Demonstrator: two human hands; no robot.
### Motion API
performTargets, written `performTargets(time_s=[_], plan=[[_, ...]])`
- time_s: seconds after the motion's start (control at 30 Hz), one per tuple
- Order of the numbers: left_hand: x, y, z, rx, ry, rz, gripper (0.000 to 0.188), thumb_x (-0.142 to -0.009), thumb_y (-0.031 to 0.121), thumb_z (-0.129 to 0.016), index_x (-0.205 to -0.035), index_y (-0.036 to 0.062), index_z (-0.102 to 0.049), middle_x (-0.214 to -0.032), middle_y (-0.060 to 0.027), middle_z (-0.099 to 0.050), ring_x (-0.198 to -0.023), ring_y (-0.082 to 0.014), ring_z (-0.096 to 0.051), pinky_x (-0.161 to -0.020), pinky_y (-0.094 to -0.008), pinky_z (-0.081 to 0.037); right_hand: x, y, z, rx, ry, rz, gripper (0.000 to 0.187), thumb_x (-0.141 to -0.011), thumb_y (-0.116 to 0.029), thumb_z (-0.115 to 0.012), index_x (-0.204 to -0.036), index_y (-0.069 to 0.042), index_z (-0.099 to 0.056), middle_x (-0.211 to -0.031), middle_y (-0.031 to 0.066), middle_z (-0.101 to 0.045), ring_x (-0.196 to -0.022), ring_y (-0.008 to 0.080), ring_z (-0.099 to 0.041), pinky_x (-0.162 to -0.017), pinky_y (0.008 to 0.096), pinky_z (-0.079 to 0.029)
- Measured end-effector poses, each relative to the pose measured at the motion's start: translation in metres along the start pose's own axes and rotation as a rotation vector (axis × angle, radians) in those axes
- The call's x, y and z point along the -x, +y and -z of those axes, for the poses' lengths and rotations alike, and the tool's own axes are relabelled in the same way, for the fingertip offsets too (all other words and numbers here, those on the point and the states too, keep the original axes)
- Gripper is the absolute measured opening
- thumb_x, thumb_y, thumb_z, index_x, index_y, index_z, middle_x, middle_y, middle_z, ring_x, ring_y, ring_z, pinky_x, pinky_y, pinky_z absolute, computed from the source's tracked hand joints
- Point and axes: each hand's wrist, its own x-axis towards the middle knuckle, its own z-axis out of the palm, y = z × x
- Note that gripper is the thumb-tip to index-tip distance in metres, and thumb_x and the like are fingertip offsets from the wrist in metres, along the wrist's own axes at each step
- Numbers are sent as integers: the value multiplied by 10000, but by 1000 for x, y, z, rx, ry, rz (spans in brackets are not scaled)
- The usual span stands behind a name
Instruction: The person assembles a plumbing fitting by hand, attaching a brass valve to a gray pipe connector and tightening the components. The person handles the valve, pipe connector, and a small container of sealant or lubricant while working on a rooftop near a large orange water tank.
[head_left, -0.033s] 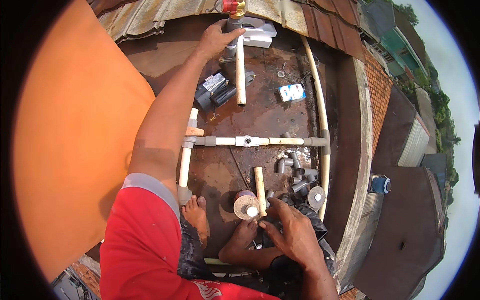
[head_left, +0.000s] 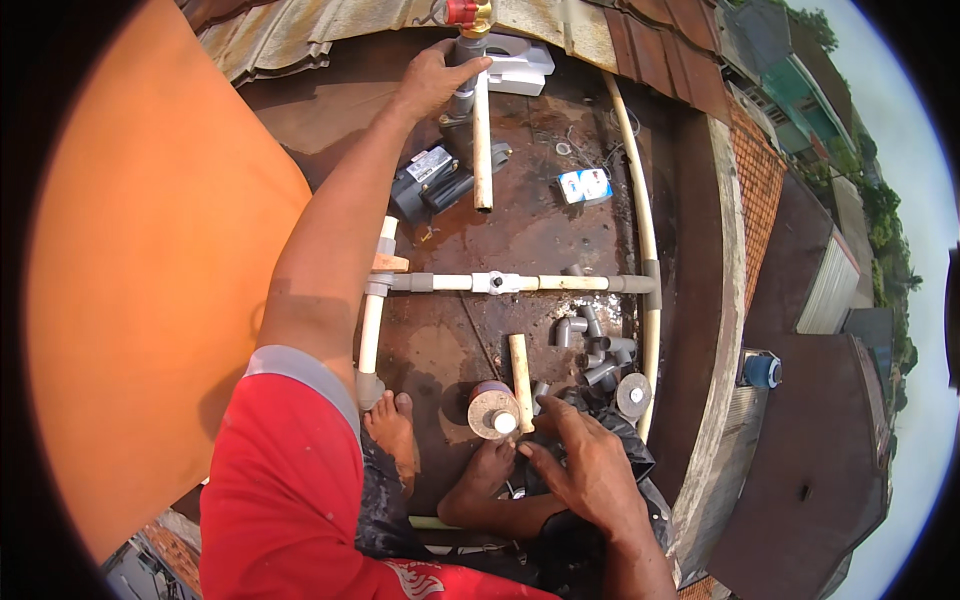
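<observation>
My left hand [head_left: 435,82] reaches far forward and wraps round a grey pipe fitting [head_left: 466,52]. A red and brass piece [head_left: 470,12] sits on top of this fitting. Beside the fingers, a cream pipe [head_left: 482,150] extends toward me, its near end open. My right hand [head_left: 590,470] hovers low over my folded leg, thumb and forefinger apart and holding nothing. Close to those fingertips lies a short cream pipe length [head_left: 521,380]. A round can with a white cap [head_left: 494,412] stands just left of that piece.
A cream pipe run with a small white valve [head_left: 495,283] crosses the middle. Several grey elbows and tees [head_left: 600,350] lie at right, near a tape roll [head_left: 632,394]. Beyond are a dark motor-like unit [head_left: 436,180], a blue-white box [head_left: 584,186] and white foam [head_left: 520,65]. An orange curved surface [head_left: 160,270] rises at left.
</observation>
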Motion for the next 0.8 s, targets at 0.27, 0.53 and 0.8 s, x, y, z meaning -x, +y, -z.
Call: performTargets(time_s=[0.27,0.53,0.8], plan=[[0,6,-2,-38,67,-1,779,-873,589,-859,-1357,-9,-739,-1248,-229,-788,-1165,-335,-758,-1032,-437,-561,-1,0,-2,6,2,-20,590,-957,-201,-833,-1444,22,-588,-1190,203,-790,-1128,425,-755,-963,481,-597],[-1,14,-1,-43,41,27,703,-915,539,-869,-1344,-4,-740,-1191,-143,-803,-1091,-212,-751,-991,-367,-570,-1,2,-2,17,-2,-18,586,-964,-206,-824,-1449,17,-583,-1176,190,-795,-1130,420,-756,-963,485,-592],[1,15,-1,-74,61,53,684,-909,538,-867,-1331,13,-751,-1195,-149,-808,-1097,-226,-758,-991,-378,-574,-2,1,-2,44,1,-3,583,-971,-221,-825,-1451,10,-589,-1180,186,-798,-1126,400,-764,-968,476,-593]])
